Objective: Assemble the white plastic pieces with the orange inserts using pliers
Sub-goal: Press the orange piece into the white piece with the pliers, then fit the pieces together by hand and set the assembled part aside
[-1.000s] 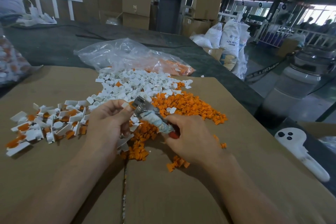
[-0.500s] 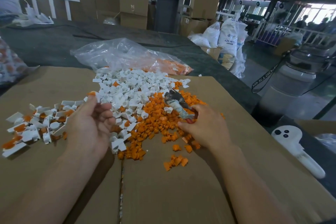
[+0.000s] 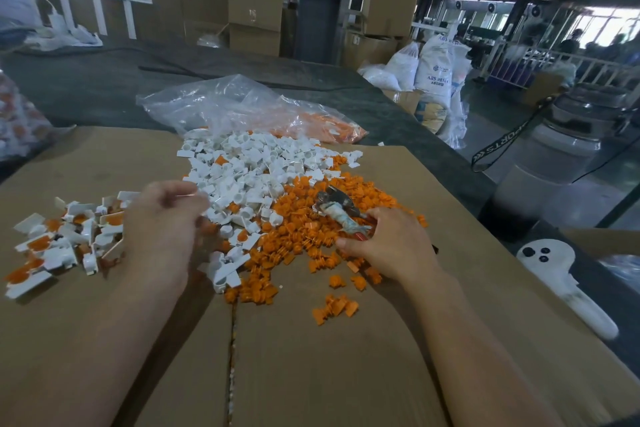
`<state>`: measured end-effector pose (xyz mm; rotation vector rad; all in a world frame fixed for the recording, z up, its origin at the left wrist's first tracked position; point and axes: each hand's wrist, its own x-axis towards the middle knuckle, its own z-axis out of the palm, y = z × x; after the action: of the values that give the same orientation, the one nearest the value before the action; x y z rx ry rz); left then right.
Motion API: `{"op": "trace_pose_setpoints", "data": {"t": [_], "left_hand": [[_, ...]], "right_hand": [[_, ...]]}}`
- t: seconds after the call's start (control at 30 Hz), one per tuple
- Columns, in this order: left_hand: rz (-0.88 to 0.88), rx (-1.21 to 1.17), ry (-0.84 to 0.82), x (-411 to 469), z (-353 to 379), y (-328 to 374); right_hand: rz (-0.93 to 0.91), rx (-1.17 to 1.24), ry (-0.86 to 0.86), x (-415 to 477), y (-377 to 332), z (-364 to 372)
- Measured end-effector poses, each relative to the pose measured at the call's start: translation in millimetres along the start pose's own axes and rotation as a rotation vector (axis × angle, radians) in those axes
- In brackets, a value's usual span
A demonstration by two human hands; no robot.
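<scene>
Hands have parted | left hand (image 3: pixel 162 232) blurred, over white pieces (image 3: pixel 256 163), hold untellable | right hand (image 3: pixel 394 246) grips pliers (image 3: pixel 337 210), lowered onto orange inserts (image 3: pixel 304 232) mid-cardboard (image 3: pixel 311 374) | likely new cycle starting

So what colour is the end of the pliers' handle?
Red, just below the pale wrapping on the pliers, beside the right hand. The head view shows it.

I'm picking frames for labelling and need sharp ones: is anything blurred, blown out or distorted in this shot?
Head view: the left hand is smeared by motion, its fingers indistinct; the right hand and the pliers it grips are fairly sharp; the windows at the upper right are blown out; wide-angle distortion bends lines near the frame edges.
</scene>
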<state>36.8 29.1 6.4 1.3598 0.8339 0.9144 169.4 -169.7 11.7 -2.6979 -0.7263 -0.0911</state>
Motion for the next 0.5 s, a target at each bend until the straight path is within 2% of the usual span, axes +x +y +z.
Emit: {"op": "trace_pose_setpoints", "data": {"t": [0.07, 0.1, 0.2, 0.5], "left_hand": [[0.220, 0.393, -0.050, -7, 3, -2], [0.283, 0.515, -0.090, -10, 4, -3], [0.331, 0.733, -0.214, -12, 6, -4], [0.336, 0.805, -0.310, -13, 7, -5]], "right_hand": [[-0.003, 0.009, -0.018, 0, 0, 0], [-0.001, 0.017, -0.028, 0, 0, 0], [-0.007, 0.044, -0.062, 1, 1, 2], [-0.013, 0.068, -0.080, 1, 0, 3]]}}
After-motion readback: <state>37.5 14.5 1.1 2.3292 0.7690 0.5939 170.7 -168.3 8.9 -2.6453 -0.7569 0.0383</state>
